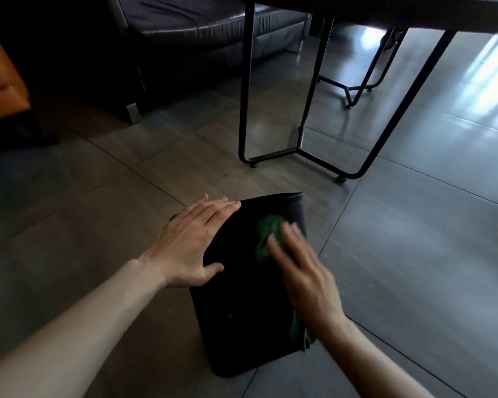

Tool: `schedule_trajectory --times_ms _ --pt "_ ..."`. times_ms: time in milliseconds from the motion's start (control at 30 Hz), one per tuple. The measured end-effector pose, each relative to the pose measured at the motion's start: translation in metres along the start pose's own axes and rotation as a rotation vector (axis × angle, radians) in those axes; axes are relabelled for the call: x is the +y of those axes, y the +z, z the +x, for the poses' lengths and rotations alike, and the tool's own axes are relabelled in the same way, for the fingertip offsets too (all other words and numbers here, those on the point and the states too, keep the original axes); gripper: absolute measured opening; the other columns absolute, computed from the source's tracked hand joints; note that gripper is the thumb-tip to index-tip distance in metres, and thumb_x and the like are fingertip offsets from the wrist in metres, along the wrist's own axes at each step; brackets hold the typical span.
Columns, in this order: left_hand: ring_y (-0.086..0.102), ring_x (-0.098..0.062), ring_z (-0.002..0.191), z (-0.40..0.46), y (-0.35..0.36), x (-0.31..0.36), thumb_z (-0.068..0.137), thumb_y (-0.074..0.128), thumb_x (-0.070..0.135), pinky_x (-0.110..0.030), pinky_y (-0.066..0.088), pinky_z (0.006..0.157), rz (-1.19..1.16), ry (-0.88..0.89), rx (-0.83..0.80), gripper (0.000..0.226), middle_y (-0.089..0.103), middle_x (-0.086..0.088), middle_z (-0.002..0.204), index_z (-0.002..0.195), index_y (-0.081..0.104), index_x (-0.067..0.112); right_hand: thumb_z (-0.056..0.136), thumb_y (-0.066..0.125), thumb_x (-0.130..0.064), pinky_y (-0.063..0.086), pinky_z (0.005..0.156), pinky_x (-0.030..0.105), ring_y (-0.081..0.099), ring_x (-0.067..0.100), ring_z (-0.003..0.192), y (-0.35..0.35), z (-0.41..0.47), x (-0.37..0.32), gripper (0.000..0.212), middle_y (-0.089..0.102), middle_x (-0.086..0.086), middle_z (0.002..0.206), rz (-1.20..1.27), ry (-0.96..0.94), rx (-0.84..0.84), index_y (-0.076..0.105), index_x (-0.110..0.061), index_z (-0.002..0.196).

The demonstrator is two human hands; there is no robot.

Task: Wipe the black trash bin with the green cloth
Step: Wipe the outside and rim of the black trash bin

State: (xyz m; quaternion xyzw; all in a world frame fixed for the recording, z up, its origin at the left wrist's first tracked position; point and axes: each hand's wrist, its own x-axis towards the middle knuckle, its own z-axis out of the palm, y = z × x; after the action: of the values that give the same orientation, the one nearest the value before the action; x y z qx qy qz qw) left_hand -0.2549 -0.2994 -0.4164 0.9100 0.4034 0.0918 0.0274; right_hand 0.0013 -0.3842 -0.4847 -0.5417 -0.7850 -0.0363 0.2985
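Lying on its side on the tiled floor [414, 225], the black trash bin [242, 311] looks light and apt to slide, so the left hand [187, 245] braces it flat-fingered while the right hand [302, 271] presses the soft green cloth [266, 234] against its wall with extended fingers.

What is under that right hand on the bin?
The green cloth, pressed onto the black trash bin by the right hand. Green shows past fingertips and wrist; its middle is covered.

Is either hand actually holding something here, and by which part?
Neither grips. The right hand presses the green cloth flat against the black trash bin; the left hand rests flat on the bin's side.
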Motion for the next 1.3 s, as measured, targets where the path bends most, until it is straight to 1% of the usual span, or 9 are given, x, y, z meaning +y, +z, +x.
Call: schedule_trajectory --times_ms 67,133,333,467,700,1000,1067,1200,1300 --pt "0.018 -0.01 0.156 -0.001 0.0 -0.003 0.071 0.077 0.057 -0.035 0.009 0.129 -0.004 -0.015 0.015 0.118 0.027 0.005 0.165 0.163 0.012 0.024 0.089 0.069 0.009 0.053 0.103 0.057 0.033 0.033 0.152 -0.004 0.036 0.003 0.068 0.037 0.015 0.162 0.027 0.247 0.118 0.051 -0.015 0.15" --pt "0.02 -0.011 0.156 -0.001 0.0 -0.003 0.07 0.079 0.056 -0.033 0.006 0.129 -0.012 -0.03 0.028 0.118 0.029 0.004 0.164 0.163 0.013 0.024 0.091 0.064 0.01 0.052 0.105 0.057 0.036 0.035 0.15 -0.004 0.048 0.0 0.062 0.04 0.017 0.16 0.032 0.282 0.149 0.054 -0.013 0.148" --pt "0.021 -0.011 0.155 0.0 -0.001 -0.004 0.07 0.078 0.054 -0.036 0.01 0.129 -0.018 -0.029 0.022 0.116 0.03 0.003 0.164 0.163 0.015 0.023 0.107 0.053 -0.015 0.042 0.116 0.042 0.028 0.034 0.154 0.028 -0.063 -0.042 0.044 0.036 0.016 0.163 -0.005 -0.375 -0.185 0.05 -0.018 0.151" --pt "0.019 -0.01 0.156 0.002 0.001 -0.001 0.07 0.077 0.057 -0.036 0.011 0.129 -0.011 -0.009 0.015 0.117 0.029 0.004 0.165 0.163 0.013 0.024 0.109 0.046 -0.018 0.047 0.111 0.038 0.03 0.029 0.154 0.013 -0.084 -0.018 0.044 0.035 0.011 0.165 -0.053 -0.489 -0.305 0.047 -0.024 0.153" --pt "0.023 -0.011 0.154 -0.001 0.0 -0.002 0.068 0.079 0.057 -0.029 0.003 0.129 -0.022 -0.036 0.034 0.118 0.032 0.003 0.163 0.162 0.016 0.024 0.094 0.06 0.002 0.052 0.107 0.05 0.032 0.031 0.153 -0.006 0.017 0.008 0.058 0.037 0.012 0.163 0.03 0.209 0.075 0.054 -0.017 0.148" --pt "0.021 -0.009 0.155 0.002 0.0 0.002 0.069 0.08 0.056 -0.034 0.008 0.129 -0.034 -0.001 0.017 0.118 0.03 0.006 0.163 0.162 0.014 0.027 0.11 0.045 -0.017 0.044 0.113 0.038 0.031 0.03 0.154 0.013 -0.075 -0.031 0.041 0.039 0.012 0.162 -0.061 -0.484 -0.255 0.052 -0.021 0.15" --pt "0.021 -0.009 0.155 0.003 0.0 0.003 0.069 0.079 0.055 -0.036 0.01 0.129 -0.026 0.007 0.02 0.117 0.031 0.006 0.163 0.162 0.015 0.025 0.108 0.049 -0.015 0.044 0.115 0.04 0.031 0.031 0.153 0.006 -0.063 -0.021 0.043 0.039 0.013 0.162 -0.016 -0.39 -0.215 0.051 -0.021 0.151" --pt "0.021 -0.009 0.155 0.002 -0.002 0.004 0.068 0.079 0.054 -0.035 0.008 0.129 -0.028 0.005 0.018 0.116 0.031 0.006 0.163 0.162 0.016 0.024 0.093 0.068 0.0 0.051 0.109 0.047 0.035 0.031 0.151 -0.006 0.008 -0.01 0.059 0.04 0.013 0.161 0.037 0.118 0.053 0.055 -0.016 0.148" --pt "0.023 -0.01 0.153 0.001 -0.004 0.006 0.068 0.077 0.049 -0.027 0.001 0.128 -0.041 0.0 0.036 0.113 0.036 0.002 0.161 0.161 0.021 0.022 0.093 0.062 0.001 0.049 0.106 0.043 0.034 0.029 0.152 -0.01 0.052 -0.014 0.06 0.039 0.011 0.163 0.041 0.189 0.096 0.053 -0.018 0.149"
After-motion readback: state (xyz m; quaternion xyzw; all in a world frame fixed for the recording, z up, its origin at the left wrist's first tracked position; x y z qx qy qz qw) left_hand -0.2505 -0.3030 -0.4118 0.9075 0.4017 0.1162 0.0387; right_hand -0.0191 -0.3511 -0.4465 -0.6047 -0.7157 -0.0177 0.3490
